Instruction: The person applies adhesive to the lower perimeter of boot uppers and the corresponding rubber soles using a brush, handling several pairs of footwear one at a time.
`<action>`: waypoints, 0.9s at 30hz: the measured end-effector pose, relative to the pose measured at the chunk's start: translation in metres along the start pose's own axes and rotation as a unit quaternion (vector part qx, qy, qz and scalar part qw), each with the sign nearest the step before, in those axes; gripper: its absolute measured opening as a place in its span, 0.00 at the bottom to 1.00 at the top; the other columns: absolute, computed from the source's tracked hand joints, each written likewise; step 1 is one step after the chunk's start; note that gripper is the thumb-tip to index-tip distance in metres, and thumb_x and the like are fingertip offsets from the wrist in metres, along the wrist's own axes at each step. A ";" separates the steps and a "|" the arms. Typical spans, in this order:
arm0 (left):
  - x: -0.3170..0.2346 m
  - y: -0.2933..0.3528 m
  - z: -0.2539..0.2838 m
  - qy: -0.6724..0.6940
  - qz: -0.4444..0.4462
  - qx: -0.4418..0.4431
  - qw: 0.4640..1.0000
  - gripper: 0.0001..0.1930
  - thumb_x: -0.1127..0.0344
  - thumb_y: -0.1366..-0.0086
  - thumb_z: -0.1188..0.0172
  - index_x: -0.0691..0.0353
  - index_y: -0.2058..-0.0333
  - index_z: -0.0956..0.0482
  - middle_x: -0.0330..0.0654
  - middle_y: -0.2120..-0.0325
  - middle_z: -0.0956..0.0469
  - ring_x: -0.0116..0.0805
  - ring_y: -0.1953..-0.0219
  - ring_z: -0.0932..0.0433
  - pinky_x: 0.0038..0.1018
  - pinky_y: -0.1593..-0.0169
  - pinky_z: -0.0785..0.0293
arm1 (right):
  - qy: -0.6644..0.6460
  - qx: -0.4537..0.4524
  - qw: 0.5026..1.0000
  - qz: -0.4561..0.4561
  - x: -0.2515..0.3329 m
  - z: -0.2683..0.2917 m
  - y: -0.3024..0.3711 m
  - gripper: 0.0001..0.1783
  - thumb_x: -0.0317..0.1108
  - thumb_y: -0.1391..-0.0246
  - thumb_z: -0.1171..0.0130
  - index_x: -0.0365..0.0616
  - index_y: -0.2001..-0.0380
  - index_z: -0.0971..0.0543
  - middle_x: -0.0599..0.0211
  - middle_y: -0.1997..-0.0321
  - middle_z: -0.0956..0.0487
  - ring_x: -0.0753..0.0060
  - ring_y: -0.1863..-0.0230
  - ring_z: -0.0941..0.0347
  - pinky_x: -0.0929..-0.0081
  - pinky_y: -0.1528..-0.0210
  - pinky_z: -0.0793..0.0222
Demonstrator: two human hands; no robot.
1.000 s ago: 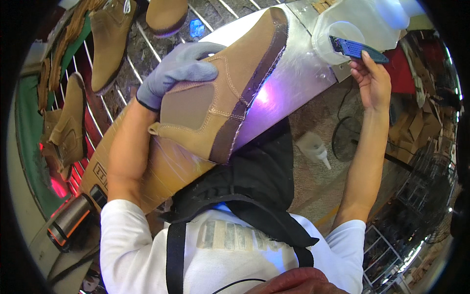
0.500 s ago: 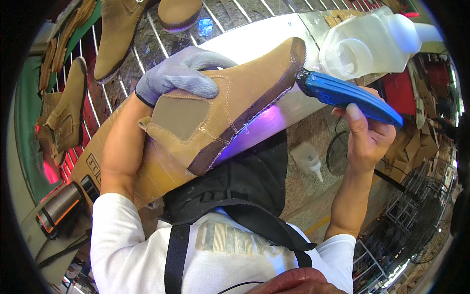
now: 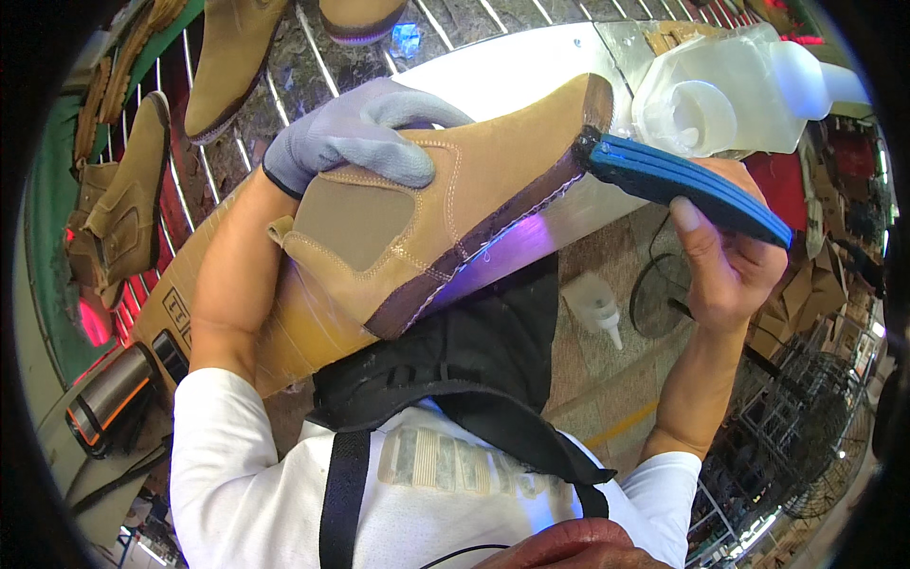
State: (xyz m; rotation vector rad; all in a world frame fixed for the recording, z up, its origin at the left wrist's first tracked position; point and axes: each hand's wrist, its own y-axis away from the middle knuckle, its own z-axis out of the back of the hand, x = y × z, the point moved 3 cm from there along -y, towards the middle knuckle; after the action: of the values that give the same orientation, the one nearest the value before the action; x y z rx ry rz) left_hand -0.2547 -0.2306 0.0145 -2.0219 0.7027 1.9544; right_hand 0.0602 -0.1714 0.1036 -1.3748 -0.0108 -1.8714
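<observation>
Above the boot (image 3: 512, 156): a strip of bright plate (image 3: 521, 66) leaves passage between the gloved left hand (image 3: 355, 133) and a translucent jug (image 3: 735, 81).
Toe edge: barred, with the blue tool (image 3: 692, 180) in the bare right hand (image 3: 730, 266) touching it.
Right of the apron (image 3: 445, 351): open air reaches the right forearm (image 3: 701, 389), a nozzle bottle (image 3: 592, 303) lying lower down.
Upper left: more boots (image 3: 230, 71) crowd the metal bars (image 3: 318, 52).

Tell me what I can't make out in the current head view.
All in the head view:
Gloved left hand: fingertips other than the thumb, behind the held boot.
Held boot: its far side, hidden by itself.
Right hand: parts of the fingers, behind the blue tool.
Upper-left boot: its top, cut off by the upper edge.
</observation>
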 end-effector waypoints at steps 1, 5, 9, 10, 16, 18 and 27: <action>0.001 0.001 0.001 -0.005 -0.002 0.000 1.000 0.35 0.57 0.49 0.27 0.75 0.45 0.21 0.49 0.51 0.17 0.36 0.48 0.20 0.30 0.41 0.28 | 0.018 0.002 1.000 0.022 0.003 -0.003 0.002 0.14 0.18 0.49 0.30 0.27 0.57 0.18 0.53 0.60 0.16 0.65 0.59 0.21 0.72 0.53 0.27; 0.004 0.001 0.003 -0.037 -0.010 -0.003 0.999 0.36 0.54 0.49 0.28 0.74 0.46 0.20 0.49 0.52 0.17 0.37 0.49 0.20 0.31 0.42 0.27 | 0.092 0.008 0.991 0.092 0.016 -0.015 0.011 0.15 0.19 0.53 0.28 0.30 0.59 0.17 0.51 0.63 0.15 0.59 0.63 0.18 0.70 0.58 0.23; 0.005 0.005 0.004 -0.079 -0.033 -0.014 0.996 0.36 0.51 0.48 0.30 0.74 0.47 0.19 0.51 0.53 0.17 0.38 0.50 0.19 0.31 0.42 0.27 | 0.135 -0.008 0.983 0.123 0.025 -0.034 0.019 0.16 0.21 0.53 0.27 0.33 0.60 0.17 0.52 0.65 0.15 0.58 0.67 0.16 0.70 0.63 0.21; 0.001 0.006 0.003 -0.101 -0.034 -0.015 0.994 0.35 0.50 0.48 0.32 0.74 0.47 0.19 0.51 0.53 0.17 0.39 0.50 0.19 0.31 0.42 0.28 | 0.146 -0.011 0.982 0.120 0.029 -0.038 0.023 0.16 0.22 0.53 0.26 0.33 0.59 0.18 0.52 0.65 0.15 0.58 0.67 0.16 0.70 0.64 0.21; 0.008 0.010 0.003 -0.058 -0.024 -0.033 0.997 0.35 0.49 0.47 0.32 0.74 0.47 0.19 0.51 0.53 0.18 0.39 0.50 0.20 0.32 0.41 0.28 | 0.168 -0.010 0.983 0.078 0.044 -0.060 0.042 0.16 0.24 0.46 0.30 0.33 0.55 0.19 0.48 0.62 0.15 0.56 0.62 0.17 0.67 0.57 0.21; 0.011 0.011 0.003 -0.092 -0.048 -0.037 0.994 0.35 0.49 0.46 0.32 0.74 0.47 0.19 0.51 0.52 0.18 0.39 0.49 0.20 0.31 0.41 0.29 | 0.169 -0.002 0.982 0.078 0.046 -0.067 0.047 0.17 0.24 0.46 0.30 0.34 0.54 0.21 0.48 0.62 0.16 0.55 0.62 0.16 0.67 0.58 0.20; 0.015 0.028 0.013 -0.133 -0.053 -0.074 0.987 0.26 0.59 0.37 0.36 0.69 0.44 0.22 0.49 0.49 0.19 0.40 0.45 0.22 0.36 0.40 0.29 | 0.126 0.030 0.986 0.104 0.054 -0.085 0.062 0.26 0.21 0.60 0.31 0.36 0.52 0.19 0.52 0.60 0.17 0.54 0.64 0.16 0.67 0.65 0.18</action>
State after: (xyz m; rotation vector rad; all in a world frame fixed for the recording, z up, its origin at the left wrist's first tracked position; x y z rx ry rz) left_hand -0.2798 -0.2509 0.0030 -1.7834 0.3907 2.2122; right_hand 0.0244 -0.2821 0.0857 -1.0486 0.1961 -1.8384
